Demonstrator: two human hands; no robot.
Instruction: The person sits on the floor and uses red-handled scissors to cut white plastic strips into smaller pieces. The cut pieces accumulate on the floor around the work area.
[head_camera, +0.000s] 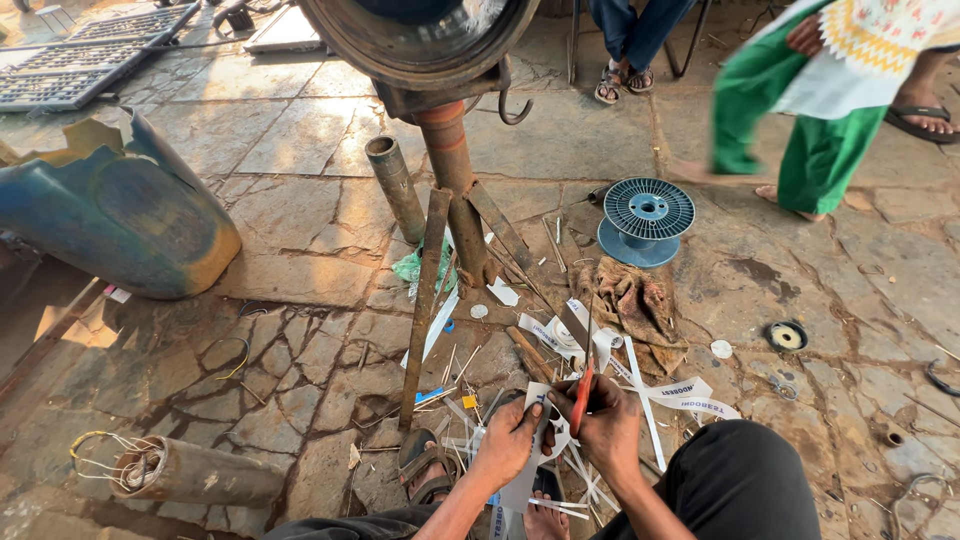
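Stone floor (300, 150) is lying cluttered; left hand (508, 440) is gripping white strip (535, 400), right hand (608, 425) squeezing red scissors (581, 395) (blades near fingers); a slip could be nicking skin.

Warm, low sunlight comes from the upper left and falls in soft orange patches on the stone floor (300, 240). The near left part lies in dull shadow, and the dark trousers (740, 480) at the bottom lose almost all detail. There is no strong glare. The wide lens bends the picture at the edges, so the floor lines curve. The centre is sharp; the walking person in green (800, 120) is slightly blurred by motion.
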